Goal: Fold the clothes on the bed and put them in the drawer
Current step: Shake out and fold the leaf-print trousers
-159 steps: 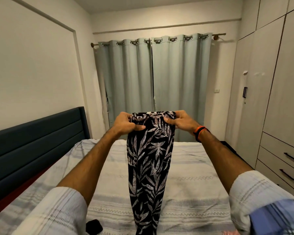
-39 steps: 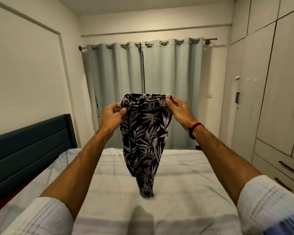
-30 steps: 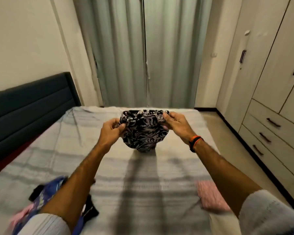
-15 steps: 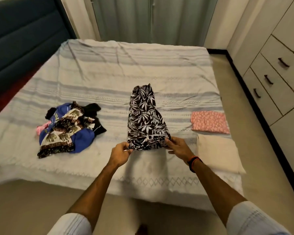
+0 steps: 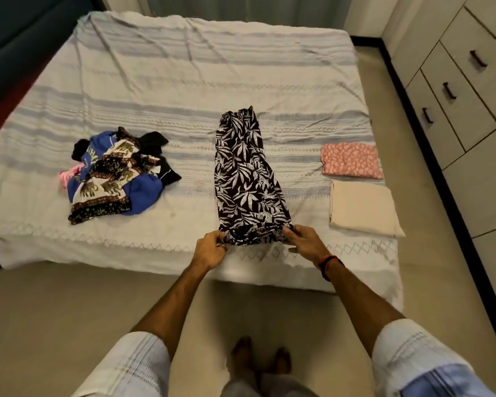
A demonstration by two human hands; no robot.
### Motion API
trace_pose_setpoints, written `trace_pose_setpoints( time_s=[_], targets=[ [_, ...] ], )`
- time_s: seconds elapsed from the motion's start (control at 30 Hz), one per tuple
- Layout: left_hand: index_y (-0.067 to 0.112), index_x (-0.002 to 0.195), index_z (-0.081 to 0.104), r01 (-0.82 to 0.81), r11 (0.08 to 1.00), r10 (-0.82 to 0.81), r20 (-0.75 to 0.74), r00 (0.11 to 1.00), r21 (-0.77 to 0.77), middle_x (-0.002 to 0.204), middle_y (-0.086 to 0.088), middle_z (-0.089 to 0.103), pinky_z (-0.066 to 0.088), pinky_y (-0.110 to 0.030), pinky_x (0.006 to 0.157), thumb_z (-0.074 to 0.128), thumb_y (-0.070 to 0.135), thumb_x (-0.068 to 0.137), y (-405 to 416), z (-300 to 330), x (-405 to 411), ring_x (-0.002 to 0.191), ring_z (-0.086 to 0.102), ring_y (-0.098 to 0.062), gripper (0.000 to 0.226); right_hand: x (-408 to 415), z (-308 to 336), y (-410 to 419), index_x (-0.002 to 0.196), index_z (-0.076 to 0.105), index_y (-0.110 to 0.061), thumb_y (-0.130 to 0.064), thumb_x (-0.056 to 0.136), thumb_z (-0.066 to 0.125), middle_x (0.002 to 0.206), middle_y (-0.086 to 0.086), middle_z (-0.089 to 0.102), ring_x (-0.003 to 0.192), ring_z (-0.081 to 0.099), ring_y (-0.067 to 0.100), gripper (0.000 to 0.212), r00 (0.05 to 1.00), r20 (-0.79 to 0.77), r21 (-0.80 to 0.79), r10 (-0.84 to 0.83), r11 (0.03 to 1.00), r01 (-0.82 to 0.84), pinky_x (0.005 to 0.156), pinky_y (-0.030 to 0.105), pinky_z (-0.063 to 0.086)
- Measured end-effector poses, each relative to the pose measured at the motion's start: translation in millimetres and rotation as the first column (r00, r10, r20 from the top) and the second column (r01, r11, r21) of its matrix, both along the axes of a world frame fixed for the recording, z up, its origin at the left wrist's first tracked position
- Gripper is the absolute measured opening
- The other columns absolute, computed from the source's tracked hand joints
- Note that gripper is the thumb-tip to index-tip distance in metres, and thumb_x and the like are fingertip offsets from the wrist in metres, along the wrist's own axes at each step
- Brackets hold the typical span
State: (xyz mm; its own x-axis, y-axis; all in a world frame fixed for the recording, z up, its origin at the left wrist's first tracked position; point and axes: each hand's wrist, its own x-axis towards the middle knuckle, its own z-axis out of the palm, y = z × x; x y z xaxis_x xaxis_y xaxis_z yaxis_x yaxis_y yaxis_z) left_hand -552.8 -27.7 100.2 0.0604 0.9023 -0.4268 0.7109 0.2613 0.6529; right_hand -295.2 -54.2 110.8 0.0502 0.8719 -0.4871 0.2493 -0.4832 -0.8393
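Black trousers with a white leaf print (image 5: 245,179) lie flat and lengthwise on the bed (image 5: 184,81), waistband at the near edge. My left hand (image 5: 211,249) pinches the waistband's left corner. At the right corner, my right hand (image 5: 304,242) grips the waistband. A loose heap of unfolded clothes (image 5: 115,171), blue, black and elephant-printed, sits to the left. On the right lie a folded pink patterned piece (image 5: 351,160) and a folded beige piece (image 5: 362,207).
Wardrobe drawers with dark handles (image 5: 453,90) line the right wall, all closed. A strip of beige floor (image 5: 413,144) runs between them and the bed. A dark headboard (image 5: 17,35) stands at the far left. My bare feet (image 5: 259,359) are on the floor before the bed.
I held the trousers up in the air, then lowered them onto the bed. They now lie spread flat, and my view has tilted down. Both hands keep hold of the waistband.
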Motion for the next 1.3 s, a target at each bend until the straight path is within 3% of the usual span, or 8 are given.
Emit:
trace_pose_setpoints(
  time_s=[0.37, 0.5, 0.67, 0.8, 0.93, 1.07, 1.2, 1.3],
  targets=[
    [0.017, 0.093, 0.062, 0.025, 0.997, -0.027, -0.023, 0.999, -0.068, 0.104, -0.002, 0.067, 0.039, -0.017, 0.084, 0.064, 0.009, 0.091, -43, -15, -1, 0.096, 0.057, -0.011, 0.009, -1, -16, -44, 0.113, 0.062, -0.004, -0.03, 0.1, 0.054, 0.117, 0.015, 0.068, 0.106, 0.067, 0.028, 0.031, 0.997, 0.065, -0.034, 0.048, 0.998, -0.046, 0.089, 0.05, 0.056],
    [0.015, 0.095, 0.065, 0.012, 0.997, -0.015, -0.035, 0.999, -0.076, 0.102, 0.001, 0.065, 0.037, -0.015, 0.088, 0.065, 0.01, 0.091, -53, -17, 3, 0.097, 0.055, -0.009, 0.007, 3, -16, -54, 0.109, 0.062, -0.012, -0.029, 0.101, 0.053, 0.114, 0.01, 0.068, 0.104, 0.068, 0.025, 0.022, 0.995, 0.057, -0.018, 0.076, 0.997, -0.075, 0.088, 0.047, 0.057],
    [0.022, 0.077, 0.058, -0.029, 0.997, 0.027, -0.035, 0.999, -0.066, 0.096, 0.001, 0.066, 0.042, -0.019, 0.085, 0.064, 0.007, 0.089, -66, -17, 11, 0.097, 0.059, -0.013, 0.02, 11, -14, -60, 0.102, 0.062, -0.017, -0.029, 0.1, 0.054, 0.112, 0.009, 0.068, 0.103, 0.068, 0.025, 0.014, 0.995, 0.047, -0.001, 0.092, 0.996, -0.092, 0.087, 0.046, 0.058],
    [0.027, 0.068, 0.054, -0.068, 0.996, 0.066, -0.036, 0.997, -0.054, 0.094, 0.001, 0.067, 0.039, -0.017, 0.085, 0.064, 0.007, 0.089, -74, -19, 18, 0.098, 0.061, -0.015, 0.031, 16, -16, -62, 0.106, 0.063, -0.011, -0.03, 0.1, 0.053, 0.111, 0.01, 0.069, 0.101, 0.069, 0.025, 0.022, 0.991, 0.056, -0.004, 0.123, 0.992, -0.123, 0.087, 0.048, 0.058],
    [0.024, 0.075, 0.058, -0.123, 0.991, 0.122, -0.021, 0.992, -0.056, 0.097, 0.001, 0.068, 0.038, -0.016, 0.084, 0.065, 0.008, 0.089, -73, -21, 23, 0.098, 0.06, -0.014, 0.022, 20, -16, -54, 0.113, 0.062, -0.002, -0.031, 0.101, 0.052, 0.111, 0.009, 0.068, 0.097, 0.069, 0.022, 0.033, 0.99, 0.05, -0.019, 0.135, 0.991, -0.134, 0.087, 0.046, 0.058],
    [0.025, 0.071, 0.057, -0.185, 0.981, 0.185, 0.004, 0.983, -0.062, 0.096, -0.005, 0.071, 0.048, -0.023, 0.083, 0.067, 0.01, 0.087, -57, -25, 24, 0.091, 0.063, -0.019, 0.024, 20, -18, -33, 0.113, 0.062, -0.002, -0.032, 0.101, 0.053, 0.11, 0.009, 0.068, 0.097, 0.07, 0.023, 0.034, 0.992, 0.034, -0.026, 0.122, 0.992, -0.122, 0.085, 0.045, 0.058],
    [0.021, 0.074, 0.06, -0.258, 0.954, 0.273, 0.091, 0.958, -0.152, 0.087, -0.009, 0.071, 0.059, -0.045, 0.082, 0.068, 0.008, 0.087, -19, -35, 21, 0.082, 0.069, -0.027, 0.02, 16, -28, 5, 0.109, 0.064, -0.003, -0.034, 0.099, 0.056, 0.108, 0.011, 0.072, 0.088, 0.074, 0.024, 0.033, 0.998, 0.031, -0.039, 0.059, 0.998, -0.057, 0.08, 0.046, 0.06],
    [0.02, 0.08, 0.063, -0.256, 0.956, 0.274, 0.116, 0.955, -0.146, 0.083, -0.007, 0.071, 0.059, -0.038, 0.081, 0.071, 0.012, 0.087, 16, -46, 21, 0.075, 0.07, -0.021, 0.013, 11, -39, 38, 0.098, 0.066, -0.009, -0.032, 0.098, 0.058, 0.103, 0.012, 0.073, 0.081, 0.075, 0.027, 0.025, 1.0, 0.021, -0.058, -0.009, 0.998, 0.01, 0.077, 0.051, 0.06]
  ],
)
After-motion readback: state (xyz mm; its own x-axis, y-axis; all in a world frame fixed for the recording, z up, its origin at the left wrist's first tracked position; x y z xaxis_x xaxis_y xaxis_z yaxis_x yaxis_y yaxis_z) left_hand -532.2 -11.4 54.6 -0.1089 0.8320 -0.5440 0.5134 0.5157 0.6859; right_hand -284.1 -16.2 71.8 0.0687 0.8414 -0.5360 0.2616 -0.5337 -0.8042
